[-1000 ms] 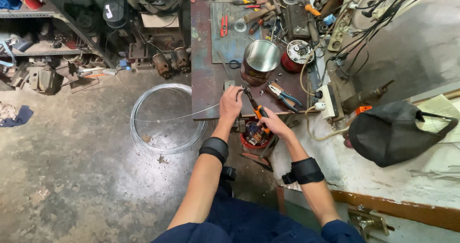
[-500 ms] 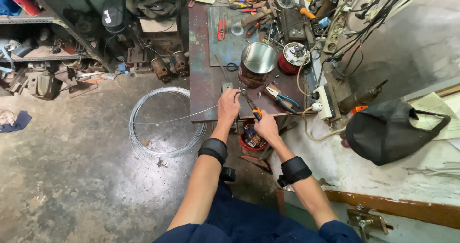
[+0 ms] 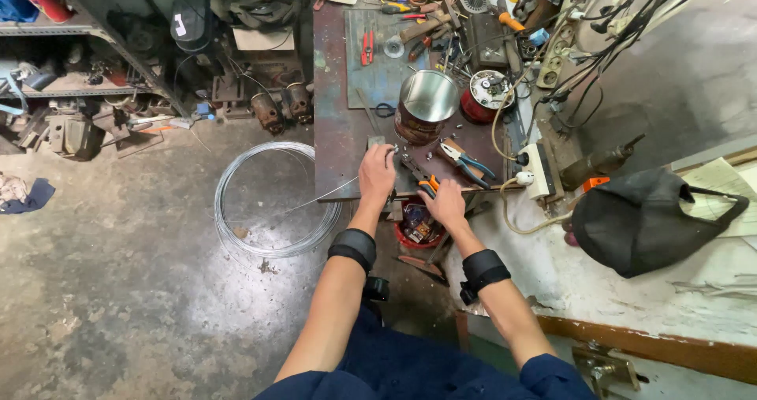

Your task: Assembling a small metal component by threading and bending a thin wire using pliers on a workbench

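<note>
Wire coil (image 3: 272,199) on the floor, left of and below the left hand (image 3: 376,175); looks springy and light, likely to snag. A thin stiff strand of wire (image 3: 331,191) runs from it up to that hand, long axis slanting up-right toward the workbench (image 3: 335,124); best gripped close to the working end. Left hand closed on the wire at the bench edge. Right hand (image 3: 445,203) gripping orange-handled pliers (image 3: 422,181), nose pointing up-left at the left hand. Blue-handled pliers (image 3: 465,160) just beyond the right hand.
</note>
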